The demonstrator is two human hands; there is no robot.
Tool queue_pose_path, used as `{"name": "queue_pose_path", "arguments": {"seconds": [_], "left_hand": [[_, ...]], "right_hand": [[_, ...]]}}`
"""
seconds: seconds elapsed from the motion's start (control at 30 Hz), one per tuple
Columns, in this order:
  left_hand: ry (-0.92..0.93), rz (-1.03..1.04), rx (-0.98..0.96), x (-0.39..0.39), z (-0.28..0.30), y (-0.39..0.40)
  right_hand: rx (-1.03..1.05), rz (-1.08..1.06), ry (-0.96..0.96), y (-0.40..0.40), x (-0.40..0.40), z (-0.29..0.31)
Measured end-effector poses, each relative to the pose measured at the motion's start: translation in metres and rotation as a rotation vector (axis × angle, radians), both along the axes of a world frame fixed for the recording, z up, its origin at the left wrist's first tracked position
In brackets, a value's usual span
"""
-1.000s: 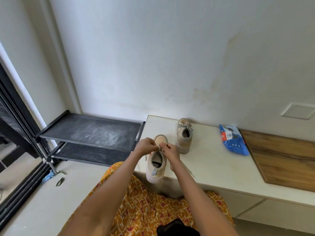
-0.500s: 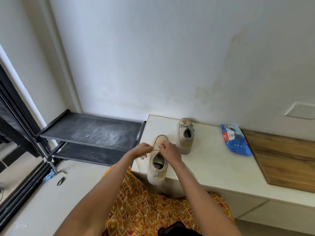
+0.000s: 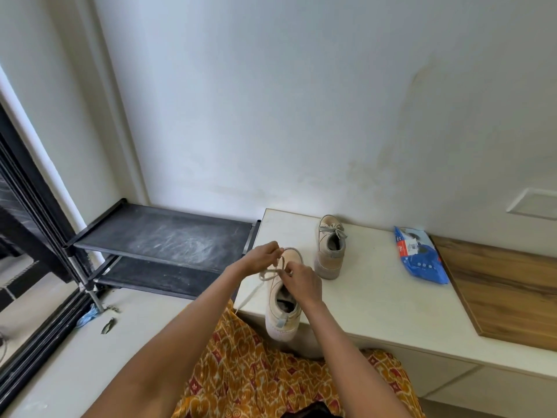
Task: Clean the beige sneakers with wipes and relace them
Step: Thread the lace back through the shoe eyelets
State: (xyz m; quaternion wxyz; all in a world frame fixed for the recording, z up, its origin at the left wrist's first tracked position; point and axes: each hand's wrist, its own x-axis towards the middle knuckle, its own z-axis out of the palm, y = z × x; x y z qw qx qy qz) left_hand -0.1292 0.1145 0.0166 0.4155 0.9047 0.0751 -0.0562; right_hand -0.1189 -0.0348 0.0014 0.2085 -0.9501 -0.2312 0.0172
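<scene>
1. Hands meet over the near beige suede sneaker with the thick pale sole [image 3: 283, 309], which sits at the front left corner of the long cream-white bench [image 3: 376, 297], its heel poking out past the bench edge
2. The left hand [image 3: 261, 260] is pinched closed on a loop of the flat beige shoelace [image 3: 271, 271], up by the toe end of that sneaker
3. The right hand [image 3: 301, 282] is closed on the same shoelace just beside the left, over the tongue; one loose end trails down the left side of the bench
4. The second beige sneaker with its lace tied in a bow [image 3: 330, 248] stands further back near the wall, heel towards me, apart from the first
5. A blue plastic pack of wet wipes with a white and red label [image 3: 420, 256] lies flat to the right, near the wall
6. A brown wood-grain board [image 3: 506, 291] covers the right part of the bench, right beside the pack
7. A black two-tier metal shoe rack with dusty shelves [image 3: 162, 236] stands on the floor left of the bench
8. An orange and red patterned garment [image 3: 265, 372] covers the person's lap below the forearms
</scene>
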Motion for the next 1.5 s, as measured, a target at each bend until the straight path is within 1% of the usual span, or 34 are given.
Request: {"name": "queue_pose_path", "arguments": {"seconds": [0.07, 0.1, 0.17, 0.2, 0.23, 0.27, 0.33, 0.43, 0.5, 0.57, 0.63, 0.7, 0.8, 0.87, 0.93, 1.07, 1.1, 1.2, 1.3, 1.37, 1.43, 1.47, 1.5], "left_hand": [[0.071, 0.044, -0.012, -0.001, 0.003, 0.014], [0.144, 0.037, 0.022, -0.003, 0.004, 0.021], [0.341, -0.051, 0.141, -0.009, 0.004, 0.031], [0.418, -0.096, 0.165, -0.011, 0.005, 0.032], [0.457, -0.126, 0.154, -0.013, 0.006, 0.030], [0.446, -0.149, 0.133, -0.013, 0.006, 0.028], [0.354, -0.205, 0.074, -0.010, 0.005, 0.018], [0.181, -0.205, -0.092, -0.003, -0.001, 0.006], [0.081, -0.156, -0.125, 0.000, -0.006, 0.002], [0.048, -0.148, -0.111, 0.002, -0.012, 0.000], [0.049, -0.137, -0.105, 0.002, -0.016, -0.003], [0.048, -0.098, -0.143, 0.001, -0.015, -0.006], [0.152, -0.074, -0.245, -0.001, -0.011, -0.009], [0.254, -0.062, -0.329, -0.001, -0.011, -0.010], [0.284, -0.035, -0.364, -0.001, -0.012, -0.009], [0.243, 0.010, -0.336, -0.005, -0.010, -0.013], [0.203, 0.008, -0.289, -0.005, -0.007, -0.016], [0.055, -0.001, -0.011, -0.002, -0.006, -0.021], [0.060, -0.010, 0.112, -0.002, -0.012, -0.021], [0.111, -0.021, 0.129, -0.004, -0.016, -0.022], [0.147, 0.008, 0.086, -0.007, -0.018, -0.026], [0.132, 0.095, 0.008, -0.007, -0.018, -0.027], [0.107, 0.244, -0.108, -0.005, -0.017, -0.027]], "right_hand": [[0.036, -0.016, 0.021, 0.001, 0.000, 0.000], [0.048, -0.023, 0.042, 0.001, 0.000, 0.000], [0.077, -0.031, 0.106, 0.001, 0.003, 0.000], [0.101, -0.037, 0.142, 0.001, 0.004, 0.000], [0.132, -0.046, 0.182, 0.001, 0.006, 0.001], [0.168, -0.051, 0.229, 0.000, 0.008, 0.000], [0.241, -0.051, 0.323, -0.002, 0.014, -0.002], [0.379, -0.027, 0.438, -0.011, 0.021, -0.003], [0.483, -0.006, 0.503, -0.020, 0.022, 0.001], [0.531, 0.041, 0.529, -0.026, 0.023, 0.005], [0.518, 0.106, 0.525, -0.032, 0.024, 0.003], [0.504, 0.153, 0.534, -0.035, 0.026, 0.002], [0.460, 0.183, 0.471, -0.038, 0.028, 0.003], [0.427, 0.155, 0.390, -0.036, 0.027, 0.003], [0.427, 0.074, 0.330, -0.032, 0.024, 0.001], [0.480, 0.003, 0.209, -0.024, 0.017, -0.006], [0.496, 0.002, 0.185, -0.024, 0.015, -0.007], [0.506, -0.001, 0.136, -0.024, 0.014, -0.010], [0.512, 0.011, 0.128, -0.025, 0.014, -0.010], [0.486, 0.035, 0.100, -0.027, 0.012, -0.007], [0.479, 0.058, 0.098, -0.028, 0.011, -0.006], [0.479, 0.066, 0.099, -0.029, 0.010, -0.005], [0.478, 0.069, 0.098, -0.029, 0.010, -0.006]]}}
